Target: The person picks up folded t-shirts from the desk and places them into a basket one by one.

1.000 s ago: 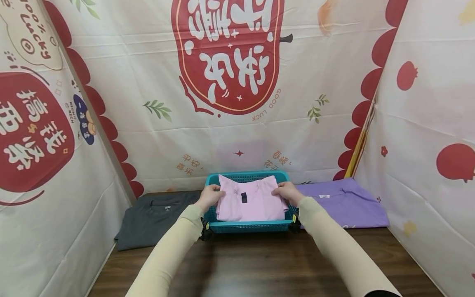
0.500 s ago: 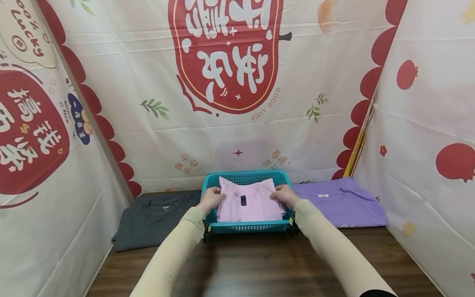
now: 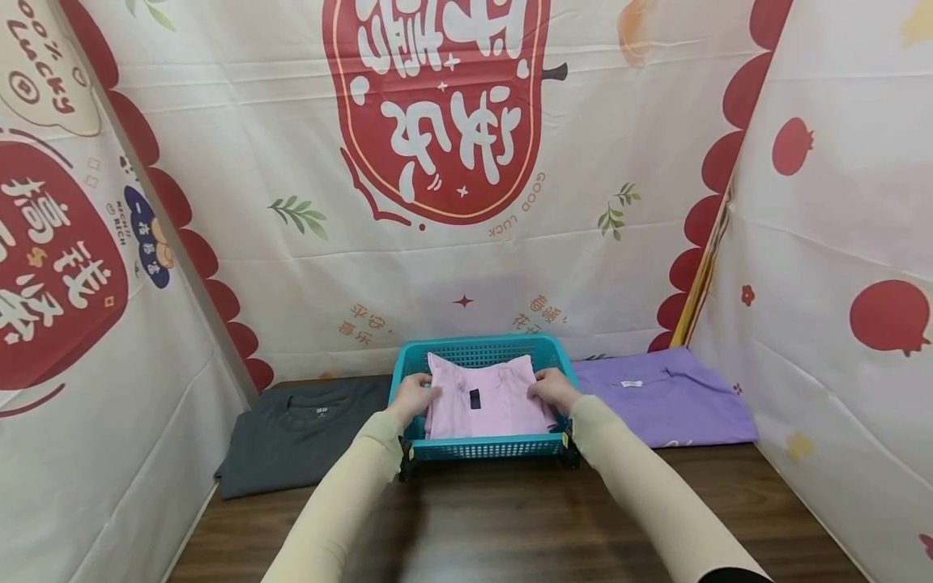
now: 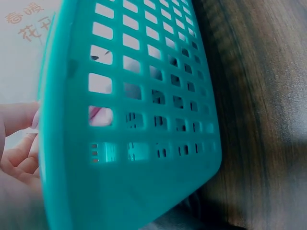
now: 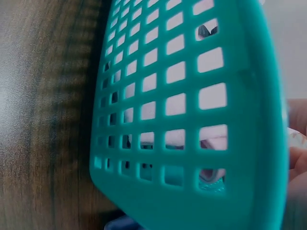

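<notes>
A folded pink shirt [image 3: 503, 409] with a dark neck label lies inside the teal slotted basket [image 3: 488, 447] in the head view. My left hand [image 3: 413, 397] pinches its left edge, thumb on top. Across from it, my right hand [image 3: 555, 390] pinches the right edge the same way. Both hands reach in over the basket's sides. In the left wrist view the basket wall [image 4: 129, 191] hides most of the left hand [image 4: 19, 160]. The right wrist view likewise shows only part of the right hand [image 5: 298, 160] behind the wall [image 5: 254, 191], with pink cloth showing through the slots.
A folded dark grey T-shirt [image 3: 291, 441] lies left of the basket, and a folded purple T-shirt [image 3: 656, 405] lies to its right. All rest on a brown wooden table [image 3: 503, 518]. Printed cloth walls [image 3: 466, 267] enclose the back and both sides.
The pink shirt and both hands have sunk slightly lower into the basket, keeping the same grip. The head view has shifted a little.
</notes>
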The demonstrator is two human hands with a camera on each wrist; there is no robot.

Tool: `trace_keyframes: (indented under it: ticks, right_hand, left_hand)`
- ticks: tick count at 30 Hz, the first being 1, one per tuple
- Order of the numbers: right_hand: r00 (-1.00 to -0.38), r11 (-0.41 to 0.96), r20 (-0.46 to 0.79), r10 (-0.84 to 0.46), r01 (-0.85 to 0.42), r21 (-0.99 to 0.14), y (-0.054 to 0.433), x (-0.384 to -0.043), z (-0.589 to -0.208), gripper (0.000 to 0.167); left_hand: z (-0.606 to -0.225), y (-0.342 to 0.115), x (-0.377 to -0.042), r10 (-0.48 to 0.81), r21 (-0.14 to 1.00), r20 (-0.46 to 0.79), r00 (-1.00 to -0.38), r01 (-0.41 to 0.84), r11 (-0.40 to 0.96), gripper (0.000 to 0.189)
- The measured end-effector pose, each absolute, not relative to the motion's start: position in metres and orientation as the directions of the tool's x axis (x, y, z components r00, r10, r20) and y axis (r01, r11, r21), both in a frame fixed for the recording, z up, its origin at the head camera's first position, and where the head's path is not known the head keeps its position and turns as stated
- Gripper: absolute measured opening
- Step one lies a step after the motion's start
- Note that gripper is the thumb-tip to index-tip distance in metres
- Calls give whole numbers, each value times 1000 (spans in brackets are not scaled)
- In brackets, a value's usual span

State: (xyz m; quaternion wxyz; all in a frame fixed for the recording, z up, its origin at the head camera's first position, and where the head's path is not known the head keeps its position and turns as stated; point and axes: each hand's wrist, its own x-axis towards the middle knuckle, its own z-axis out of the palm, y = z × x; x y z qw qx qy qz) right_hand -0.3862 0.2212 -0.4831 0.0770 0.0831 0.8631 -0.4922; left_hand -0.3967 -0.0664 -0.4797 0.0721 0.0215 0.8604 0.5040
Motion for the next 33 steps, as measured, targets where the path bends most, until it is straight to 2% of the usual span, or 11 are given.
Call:
trace_keyframes:
  ticks: [8,20,27,32,33]
  right_hand:
    - [-973,513,-218,73,224,-829,223,-391,-487,32]
    - [-974,576,-206,94,222,-787,221,-391,-495,31]
    - [-975,587,-200,97,218,-780,220,-393,-498,16]
    - [-973,619,-215,88,223,-753,222,-394,-500,23]
    - [-972,627,-218,87,224,-746,222,-394,-500,29]
  left_hand:
    - [-480,-66,-396,122,868,-123,-985,-47,494,35]
    - [-485,-63,-400,92,818,-180,-979,-98,566,42]
    - [-485,-62,-400,80,786,-162,-984,-79,613,43]
    - [-482,-61,-397,82,787,-159,-984,-77,612,39]
    - [-481,-62,-396,80,787,-160,-984,-78,613,36]
